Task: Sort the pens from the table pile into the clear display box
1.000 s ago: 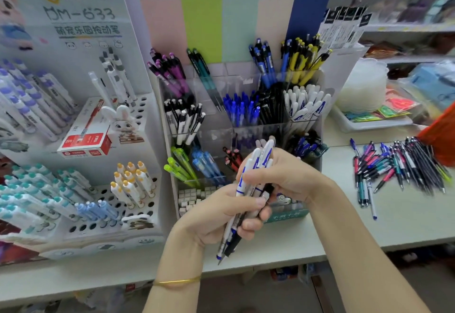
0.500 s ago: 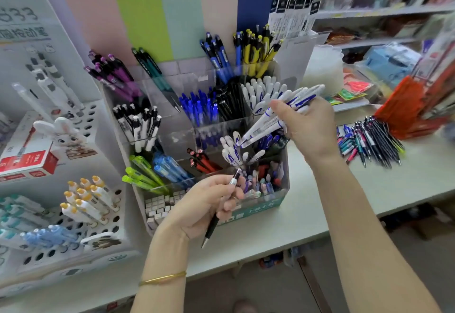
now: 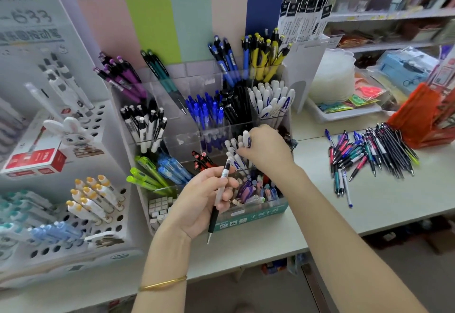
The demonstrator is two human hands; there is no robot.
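Observed: the left hand (image 3: 197, 204) grips a single black-and-white pen (image 3: 222, 182) near mid-barrel, thumb against curled fingers. The tip points down, and the pen hangs in front of the clear display box (image 3: 182, 140).

The right hand (image 3: 264, 149) is over a middle-row compartment on the box's right side. Its fingers are curled on the upper ends of white-and-blue pens (image 3: 234, 152) that stand tip-down in that compartment. How many it actually pinches cannot be told.

The pile of pens (image 3: 369, 155) lies loose on the tabletop (image 3: 369, 214) to the right, well apart from the box. Much sorting appears to be left.

Handling assessment:
- The pens look light, stiff and smooth-barrelled, so little force should be needed.
- A loose bundle may fan out or slip, so a pinch near the middle or upper barrel looks soundest. That leaves the tip free to enter a compartment.
- The box walls look thin and clear, and the compartments are already crowded. Pens should go in upright rather than be pushed against their neighbours.

Risk: the black-and-white pen differs from the white-and-blue group. By appearance it matches the black-and-white set further left in the same row.
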